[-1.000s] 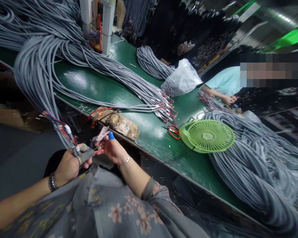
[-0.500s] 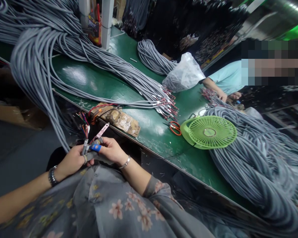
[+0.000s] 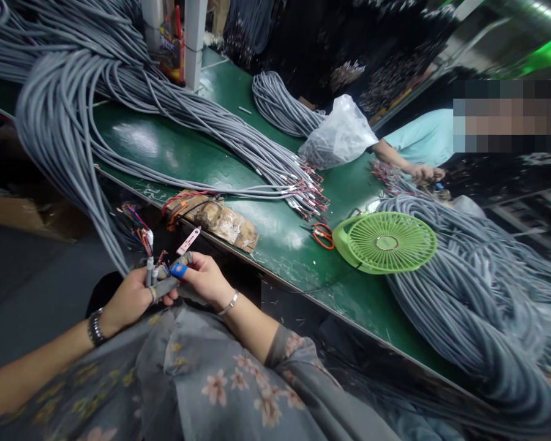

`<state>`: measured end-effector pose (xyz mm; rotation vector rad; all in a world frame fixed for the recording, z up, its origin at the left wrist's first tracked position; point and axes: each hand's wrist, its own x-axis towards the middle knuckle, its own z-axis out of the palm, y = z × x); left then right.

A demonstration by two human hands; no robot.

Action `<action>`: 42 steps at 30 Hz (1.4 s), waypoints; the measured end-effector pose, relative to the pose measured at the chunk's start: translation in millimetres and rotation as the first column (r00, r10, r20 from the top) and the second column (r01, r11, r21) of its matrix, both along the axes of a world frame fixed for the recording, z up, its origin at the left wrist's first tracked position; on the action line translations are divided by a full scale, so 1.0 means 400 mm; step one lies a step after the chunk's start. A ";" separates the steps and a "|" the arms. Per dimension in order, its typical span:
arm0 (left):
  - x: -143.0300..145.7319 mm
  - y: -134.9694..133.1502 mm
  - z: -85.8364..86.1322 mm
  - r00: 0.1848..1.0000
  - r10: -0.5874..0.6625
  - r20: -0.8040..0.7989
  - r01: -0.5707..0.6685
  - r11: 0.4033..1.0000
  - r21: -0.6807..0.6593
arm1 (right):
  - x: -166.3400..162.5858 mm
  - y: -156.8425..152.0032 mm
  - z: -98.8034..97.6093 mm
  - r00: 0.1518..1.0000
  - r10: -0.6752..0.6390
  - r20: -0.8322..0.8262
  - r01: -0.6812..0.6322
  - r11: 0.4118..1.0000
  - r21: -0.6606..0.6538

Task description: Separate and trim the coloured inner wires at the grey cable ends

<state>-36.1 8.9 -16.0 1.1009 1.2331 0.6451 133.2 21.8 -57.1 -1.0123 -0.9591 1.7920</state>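
Observation:
My left hand [image 3: 135,297] is closed around grey cables [image 3: 150,272], whose ends stick up with loose coloured wires [image 3: 140,231] fanned out above a white band. Close beside it, my right hand [image 3: 206,278] is closed too, its thumb wrapped in blue tape and pressed to the index finger. A flat pale pink tool [image 3: 188,241] with small holes juts up from that right grip; its lower end is hidden. Short thin wires show between the two hands. Grey wrappings cover some fingers on both hands.
On the green table [image 3: 275,245] lie a long grey cable bundle [image 3: 220,135], orange-handled scissors [image 3: 322,236], a taped wooden block [image 3: 220,220] and a green fan [image 3: 386,243]. More cables [image 3: 463,331] heap at right. Beyond a plastic bag [image 3: 337,131], a co-worker's hands [image 3: 425,173] handle wire ends.
My left hand and the cable ends have shifted slightly left, so the gap to my right hand shows more wire. The co-worker's hands have come closer together.

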 end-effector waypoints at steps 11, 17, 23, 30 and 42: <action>0.014 -0.006 -0.020 0.898 0.378 0.227 -0.357 0.925 -0.129 | -0.020 0.010 -0.014 0.994 -0.086 -0.070 0.078 0.990 -0.121; 0.017 -0.008 0.010 0.884 0.385 0.265 -0.356 0.922 -0.152 | 0.013 0.034 -0.025 0.965 -0.167 -0.203 0.114 0.962 -0.248; 0.031 -0.005 0.030 0.908 0.284 0.308 -0.258 0.958 -0.122 | 0.016 0.059 -0.005 0.982 -0.109 -0.153 0.095 0.991 -0.097; 0.044 0.008 0.022 0.918 0.267 0.293 -0.240 0.963 -0.125 | -0.011 0.070 -0.035 0.945 -0.327 -0.017 0.327 0.944 0.052; 0.045 0.016 -0.001 0.942 0.206 0.265 -0.187 0.978 -0.097 | -0.037 0.099 -0.006 0.921 -0.314 -0.231 0.249 0.930 -0.272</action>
